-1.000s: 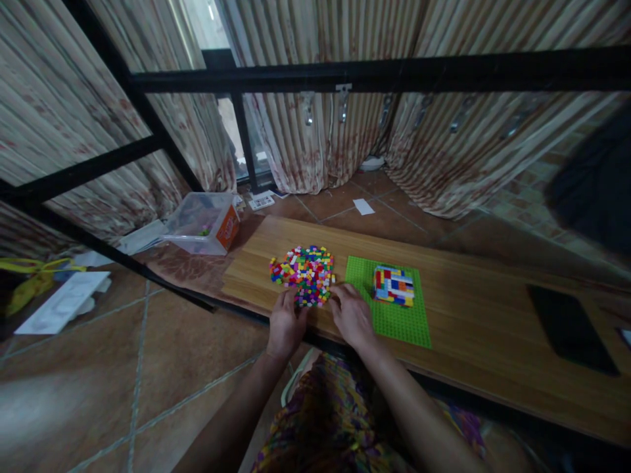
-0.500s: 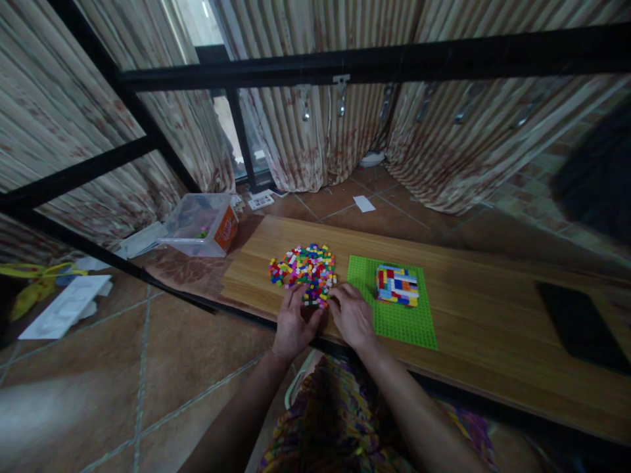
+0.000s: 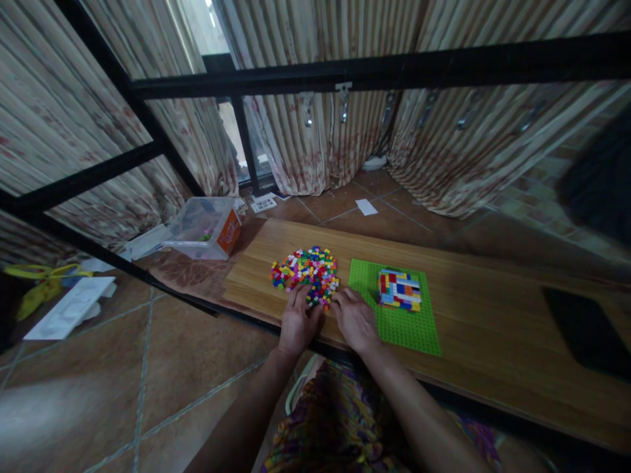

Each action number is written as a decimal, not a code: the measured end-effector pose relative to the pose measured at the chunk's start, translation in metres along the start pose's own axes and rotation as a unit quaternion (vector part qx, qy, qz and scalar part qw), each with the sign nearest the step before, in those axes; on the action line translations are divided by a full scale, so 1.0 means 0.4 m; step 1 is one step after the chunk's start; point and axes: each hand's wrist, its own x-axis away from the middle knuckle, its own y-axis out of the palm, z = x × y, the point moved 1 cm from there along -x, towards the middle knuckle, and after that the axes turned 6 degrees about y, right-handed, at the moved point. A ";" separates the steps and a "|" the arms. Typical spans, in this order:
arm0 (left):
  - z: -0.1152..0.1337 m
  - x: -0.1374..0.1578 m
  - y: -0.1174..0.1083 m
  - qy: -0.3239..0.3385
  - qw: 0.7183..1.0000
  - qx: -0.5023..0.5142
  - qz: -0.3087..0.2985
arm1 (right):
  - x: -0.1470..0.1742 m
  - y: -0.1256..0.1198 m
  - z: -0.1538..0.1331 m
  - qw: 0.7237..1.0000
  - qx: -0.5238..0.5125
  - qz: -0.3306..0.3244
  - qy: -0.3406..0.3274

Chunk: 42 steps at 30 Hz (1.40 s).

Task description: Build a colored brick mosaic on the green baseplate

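A loose pile of small colourful toy bricks (image 3: pixel 308 266) lies on the wooden tabletop. At the pile's near left edge is my left hand (image 3: pixel 298 322), its fingers reaching onto the bricks and its thumb apart from them. My right hand (image 3: pixel 355 318) rests at the near right edge, fingers bent inward with the tips against the bricks; whatever they may pinch is too small to make out. To the right lies a green studded baseplate (image 3: pixel 409 335), bearing a blocky multicoloured brick build (image 3: pixel 398 290).
A clear plastic tub (image 3: pixel 202 230) with an orange label stands left of the board (image 3: pixel 473 328). A dark flat object (image 3: pixel 584 328) lies at the right. A black metal frame bar (image 3: pixel 276 77) crosses in front of the curtains. White moulded packaging (image 3: pixel 69 309) sits on the tiled floor.
The whole view has shifted slightly. My left thumb has drawn a little nearer its fingers, and my right fingertips remain at the pile's edge. The brick build looks the same.
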 end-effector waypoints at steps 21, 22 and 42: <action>-0.023 -0.011 -0.025 0.087 0.995 -0.043 -0.008 | 0.133 -0.087 0.088 0.805 -0.500 0.157 0.277; -0.024 -0.012 -0.025 0.088 0.995 -0.048 -0.008 | 0.146 -0.095 0.095 0.804 -0.499 0.157 0.282; -0.015 -0.023 -0.017 0.072 0.991 -0.111 0.004 | 0.097 -0.184 0.208 0.943 -0.176 0.238 0.149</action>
